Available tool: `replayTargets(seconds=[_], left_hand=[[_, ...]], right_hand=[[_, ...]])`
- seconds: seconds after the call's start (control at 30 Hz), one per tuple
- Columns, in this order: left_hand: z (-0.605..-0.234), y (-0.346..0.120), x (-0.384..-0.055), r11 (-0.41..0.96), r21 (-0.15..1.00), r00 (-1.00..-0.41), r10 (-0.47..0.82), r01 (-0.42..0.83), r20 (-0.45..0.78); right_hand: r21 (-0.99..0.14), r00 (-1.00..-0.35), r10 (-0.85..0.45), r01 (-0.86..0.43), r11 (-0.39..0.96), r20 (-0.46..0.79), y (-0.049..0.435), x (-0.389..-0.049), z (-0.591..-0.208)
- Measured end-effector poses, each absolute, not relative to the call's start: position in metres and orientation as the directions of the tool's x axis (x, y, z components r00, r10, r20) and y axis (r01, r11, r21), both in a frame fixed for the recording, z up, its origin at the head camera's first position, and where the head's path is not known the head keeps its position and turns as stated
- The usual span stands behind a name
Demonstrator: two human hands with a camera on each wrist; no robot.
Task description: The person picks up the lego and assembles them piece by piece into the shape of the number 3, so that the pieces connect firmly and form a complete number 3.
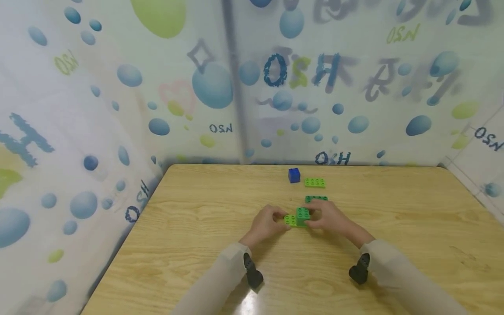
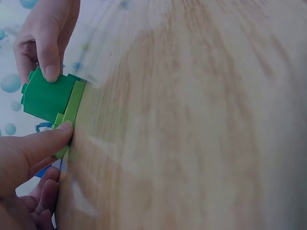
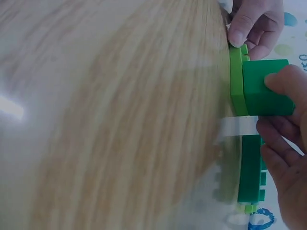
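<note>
On wooden tabletop [image 1: 157, 245], by right hand [image 1: 328, 218] in narrow pinch, green block [image 1: 302, 217] held at right end of light-green plate [image 1: 290, 221]; plate's left end pinched by left hand [image 1: 267, 224]; both pieces judged light, stiff, smooth, hardly fragile, best gripped by flat sides; beyond, dark-green plate [image 1: 316, 198], blue block [image 1: 294, 175], second light-green plate [image 1: 315, 183] seen

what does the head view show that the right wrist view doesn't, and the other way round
Only the head view: the blue block and the pale sleeves.

Only the right wrist view: the inner side of the right hand's lower fingers.

Both: the left hand, the green block, the light green brick beneath it, the dark green brick, the table.
</note>
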State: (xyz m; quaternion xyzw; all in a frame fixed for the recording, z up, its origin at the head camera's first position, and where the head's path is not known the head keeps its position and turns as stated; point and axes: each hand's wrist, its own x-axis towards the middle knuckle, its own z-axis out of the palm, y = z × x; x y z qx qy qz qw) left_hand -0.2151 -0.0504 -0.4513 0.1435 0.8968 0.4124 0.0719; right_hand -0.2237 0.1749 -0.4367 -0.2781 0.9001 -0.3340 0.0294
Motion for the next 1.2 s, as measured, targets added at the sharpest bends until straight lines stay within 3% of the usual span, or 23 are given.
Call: replayTargets(seconds=[0.2,0.37,0.5,0.6,0.73,0.93,1.2], left_hand=[[-0.448,-0.056,-0.216,0.631,0.747,-0.951,0.309,0.210,0.006],[-0.450,-0.054,-0.217,0.630,0.750,-0.947,0.322,0.200,-0.018],[-0.451,-0.051,-0.214,0.624,0.759,-0.947,0.319,0.187,-0.029],[-0.452,-0.051,-0.213,0.620,0.762,-0.948,0.316,0.188,-0.023],[-0.452,-0.052,-0.213,0.624,0.755,-0.948,0.318,0.200,-0.012],[-0.454,-0.052,-0.214,0.631,0.746,-0.946,0.323,0.211,-0.005],[-0.453,-0.052,-0.214,0.622,0.749,-0.944,0.330,0.227,0.012]], right_hand=[[-0.637,-0.845,-0.514,-0.479,0.605,0.147,0.169,-0.226,-0.440],[-0.752,-0.851,-0.525,-0.357,0.554,0.017,0.176,-0.227,-0.440],[-0.800,-0.815,-0.577,-0.318,0.509,-0.042,0.188,-0.230,-0.432],[-0.788,-0.812,-0.583,-0.345,0.510,-0.022,0.198,-0.233,-0.421],[-0.750,-0.861,-0.509,-0.352,0.559,0.025,0.210,-0.240,-0.415],[-0.716,-0.909,-0.415,-0.322,0.619,0.049,0.222,-0.250,-0.424],[-0.743,-0.913,-0.408,-0.293,0.602,0.030,0.226,-0.259,-0.441]])
